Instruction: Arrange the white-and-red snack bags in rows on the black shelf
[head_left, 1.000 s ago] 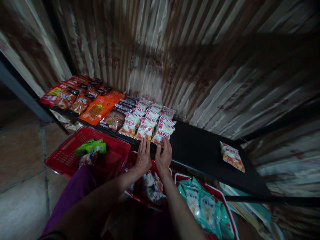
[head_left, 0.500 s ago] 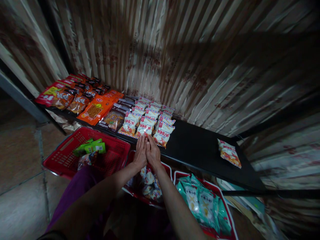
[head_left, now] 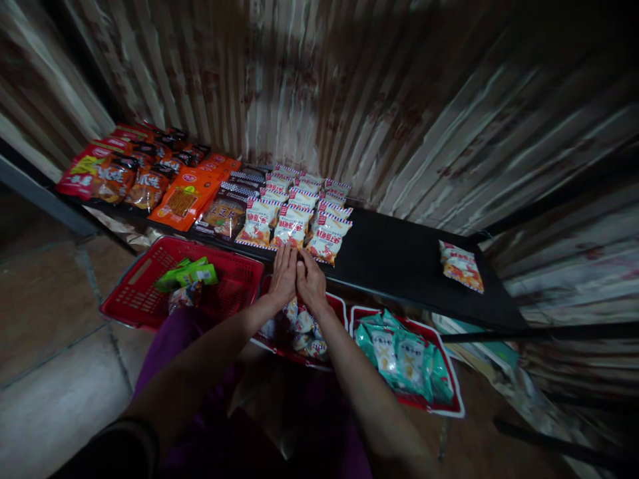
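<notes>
My left hand (head_left: 283,274) and my right hand (head_left: 311,283) lie side by side at the front edge of the black shelf (head_left: 389,259). Their fingers stretch forward, flat, with nothing visibly held. The fingertips meet the lower edge of the middle white snack bag (head_left: 291,227) in the front row. To its left stands another white snack bag (head_left: 257,221), and a third white bag (head_left: 327,237) leans at its right. Several more of the same kind stand in rows behind. Partly covered by my forearms, a red basket (head_left: 341,313) below holds more white bags.
Brown bags (head_left: 223,216), orange bags (head_left: 182,199) and red bags (head_left: 82,174) line the shelf's left part. One snack bag (head_left: 461,267) lies far right. A red basket (head_left: 234,273) with green packets stands below left; another basket (head_left: 456,392) holds teal bags (head_left: 399,356).
The camera view has shifted, so shelf and bags sit higher in the picture. My hands remain at the middle front bag; the right has drawn back slightly from it.
</notes>
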Tool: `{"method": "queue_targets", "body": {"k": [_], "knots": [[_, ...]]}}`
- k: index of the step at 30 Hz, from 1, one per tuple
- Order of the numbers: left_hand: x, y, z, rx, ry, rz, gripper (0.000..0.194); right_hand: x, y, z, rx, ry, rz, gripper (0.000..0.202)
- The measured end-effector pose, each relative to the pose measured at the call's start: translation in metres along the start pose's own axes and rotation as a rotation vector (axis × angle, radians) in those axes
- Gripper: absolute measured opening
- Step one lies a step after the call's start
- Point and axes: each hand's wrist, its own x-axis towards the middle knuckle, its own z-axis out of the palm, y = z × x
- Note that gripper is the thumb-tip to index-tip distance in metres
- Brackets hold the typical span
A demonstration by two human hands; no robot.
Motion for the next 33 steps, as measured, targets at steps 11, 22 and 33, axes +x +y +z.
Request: {"method": "queue_targets", "body": {"k": [11, 22, 33], "knots": [[-0.029, 0.016, -0.015, -0.102, 0.077, 0.113, 0.042, -0.030, 0.008, -0.008, 0.046, 0.050, -0.012, 0.036], [-0.126, -0.015, 0.039, -0.012, -0.364, -0.129, 0.041, -0.132, 0.061, 0.036, -0.070, -0.334, 0.466, 0.039], [-0.152, -0.073, 0.091, 0.222, -0.829, -0.270, 0.058, -0.177, 0.108, 0.103, 0.014, -0.580, 0.604, 0.058]]}}
